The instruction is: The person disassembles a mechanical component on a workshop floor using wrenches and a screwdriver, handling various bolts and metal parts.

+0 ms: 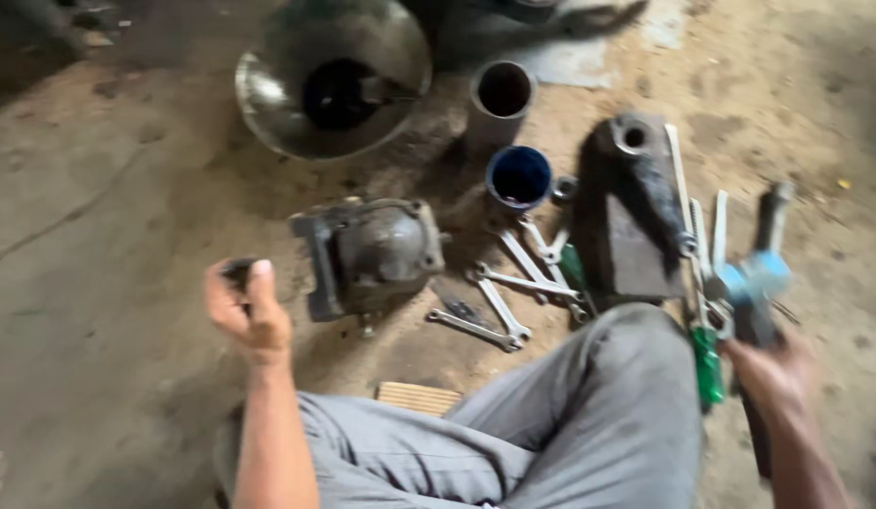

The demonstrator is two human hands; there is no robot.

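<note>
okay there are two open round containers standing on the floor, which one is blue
The short tub, standing nearer the wrenches. The taller cylinder behind it is plain grey metal.

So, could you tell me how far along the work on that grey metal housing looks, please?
Done: the grey metal housing lies loose on the dirt floor, steel spanners laid out beside it. In hand: the left hand grips a small dark part; the right hand holds a blurred, blue-banded dark tool. Left: housing untouched; further progress unclear.

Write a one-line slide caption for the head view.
Seated on dirt floor, left hand holds a small dark part; right hand grips a blue-banded tool beside wrenches.
</note>
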